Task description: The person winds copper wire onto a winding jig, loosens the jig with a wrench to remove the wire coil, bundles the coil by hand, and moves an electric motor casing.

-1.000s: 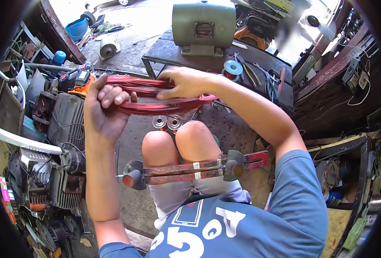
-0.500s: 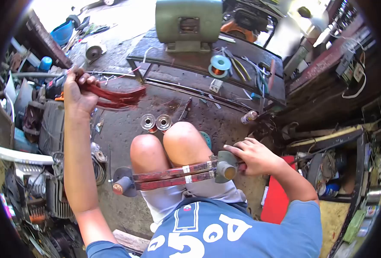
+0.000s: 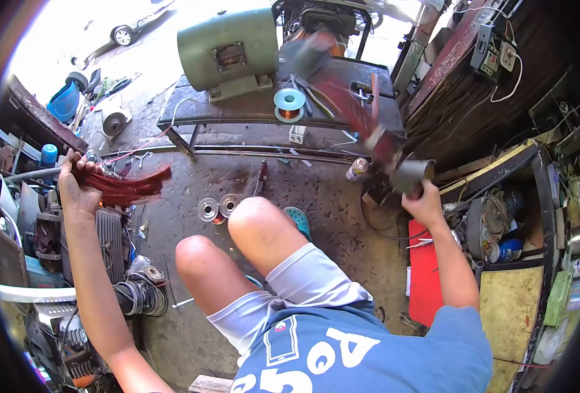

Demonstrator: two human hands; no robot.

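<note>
My left hand (image 3: 79, 183), at the left, is closed around one end of a bundle of red wire (image 3: 129, 185), whose other end hangs free to the right. At the right, my right hand (image 3: 425, 206) grips the near end of a red wooden winding form (image 3: 382, 141). The form is raised and tilted away from me, off my lap, and its far end is blurred by motion over the bench. A round grey end piece (image 3: 413, 171) sits just above my right fingers.
A green motor housing (image 3: 228, 52) and a spool of copper wire (image 3: 289, 105) stand on the low bench (image 3: 231, 112). Two spools (image 3: 219, 208) are on the floor before my knees. A spray can (image 3: 357, 169) stands near the bench's right leg. Machine parts crowd the left side.
My right hand let go of the wire bundle, took hold of the form on my lap and swung it up to the right. My left hand moved left and down with the bundle.
</note>
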